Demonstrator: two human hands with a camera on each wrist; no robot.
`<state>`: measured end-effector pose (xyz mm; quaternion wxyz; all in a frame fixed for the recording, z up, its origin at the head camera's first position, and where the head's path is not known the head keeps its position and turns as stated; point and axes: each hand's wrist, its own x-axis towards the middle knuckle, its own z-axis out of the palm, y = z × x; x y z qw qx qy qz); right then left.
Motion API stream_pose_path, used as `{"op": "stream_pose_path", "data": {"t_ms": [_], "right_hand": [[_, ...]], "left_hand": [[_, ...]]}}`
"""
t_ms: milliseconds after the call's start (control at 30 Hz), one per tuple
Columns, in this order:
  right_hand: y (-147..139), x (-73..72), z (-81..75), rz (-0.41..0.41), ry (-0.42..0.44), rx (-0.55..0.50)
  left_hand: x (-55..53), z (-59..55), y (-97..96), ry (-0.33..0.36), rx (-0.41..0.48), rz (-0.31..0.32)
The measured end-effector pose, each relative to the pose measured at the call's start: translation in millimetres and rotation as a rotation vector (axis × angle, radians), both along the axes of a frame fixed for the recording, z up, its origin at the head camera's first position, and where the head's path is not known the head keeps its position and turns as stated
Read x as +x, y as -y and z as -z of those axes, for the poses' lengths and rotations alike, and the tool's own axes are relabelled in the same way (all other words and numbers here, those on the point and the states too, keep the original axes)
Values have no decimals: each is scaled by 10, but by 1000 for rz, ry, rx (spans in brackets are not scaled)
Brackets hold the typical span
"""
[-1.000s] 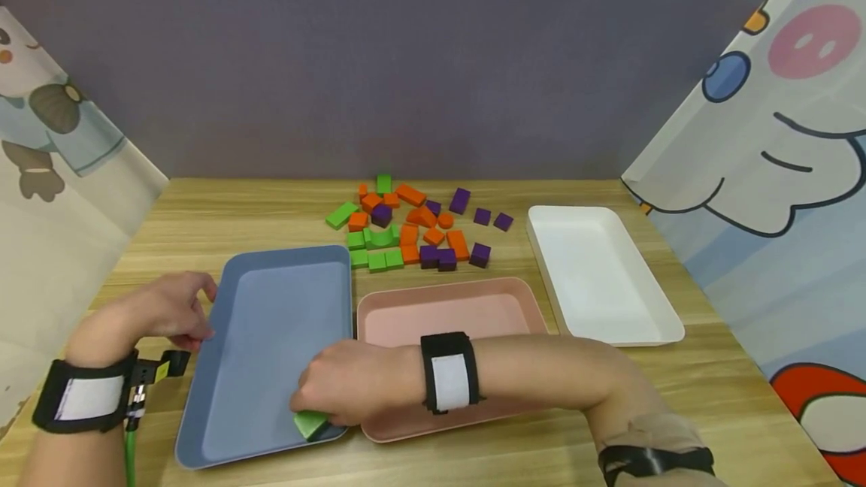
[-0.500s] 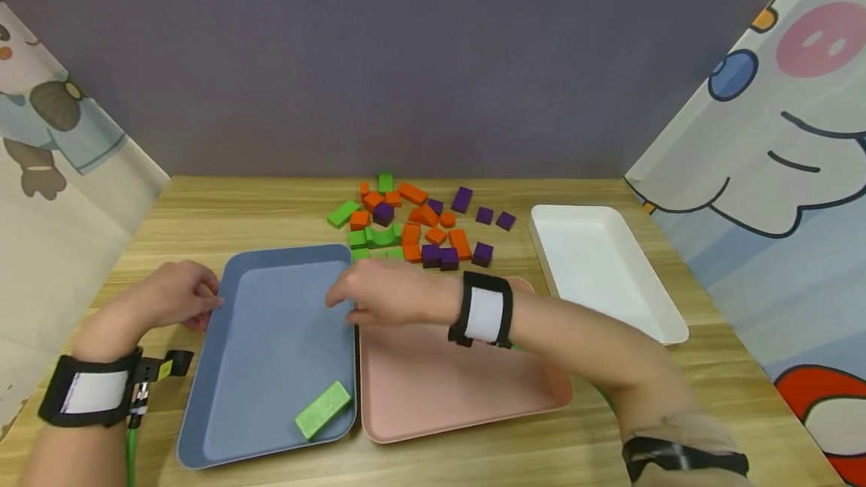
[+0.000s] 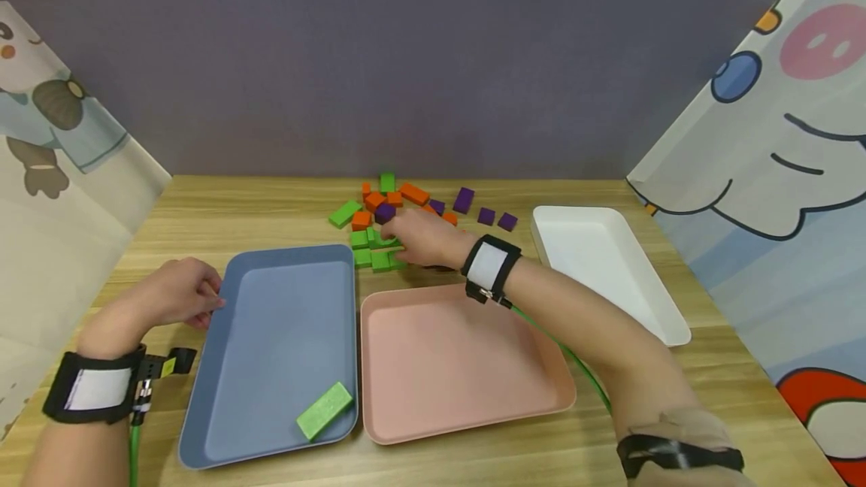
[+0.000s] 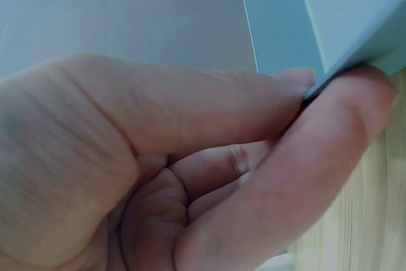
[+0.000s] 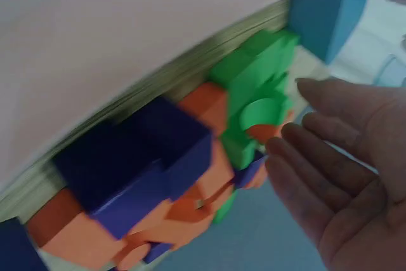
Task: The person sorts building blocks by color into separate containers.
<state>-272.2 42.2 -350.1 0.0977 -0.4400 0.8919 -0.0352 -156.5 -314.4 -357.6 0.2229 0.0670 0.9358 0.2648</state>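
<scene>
My left hand (image 3: 177,293) pinches the left rim of the blue tray (image 3: 280,322) between thumb and finger, which the left wrist view shows closely. One green rectangular block (image 3: 325,410) lies in that tray's near right corner. At the back, my right hand (image 3: 428,237) is over a cluster of green, orange and purple blocks and hides some of them. The right wrist view shows its fingers loosely extended, holding nothing, beside a green arch block (image 5: 237,146). Purple cubes (image 5: 168,141) and orange blocks (image 5: 73,230) lie close by.
A pink tray (image 3: 460,367) sits right of the blue one, below my right forearm. Farther right is a white tray (image 3: 609,269). A grey wall (image 3: 406,58) stands behind the wooden table (image 3: 257,209). A green cable (image 3: 575,359) runs along my right arm.
My right hand let go of the green rectangular block in the blue tray, then moved up and right to the block cluster. My left hand stayed at the tray's edge, its fingers closing on the rim.
</scene>
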Motion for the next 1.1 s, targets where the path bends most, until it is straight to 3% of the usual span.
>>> {"op": "stream_pose_path", "data": {"t_ms": [300,633,767,900,1100], "right_hand": [[-29,-62,239,3,35,47],[-43,-64,328,-28,-8,-2],[-62,-79,273,-30,-21,-34],[-32,-63,117,-65,-34,-97],[123,173,-182,-188,-35,-191]], "left_hand": [[1,-6,-13,-7,-16,4],[1,-26,-23,-6,-11,-7],[2,-24,-18,-8,-12,-5],[6,-27,-17,-8,-21,-3],[9,-35,-19,-5,-23,-5]]}}
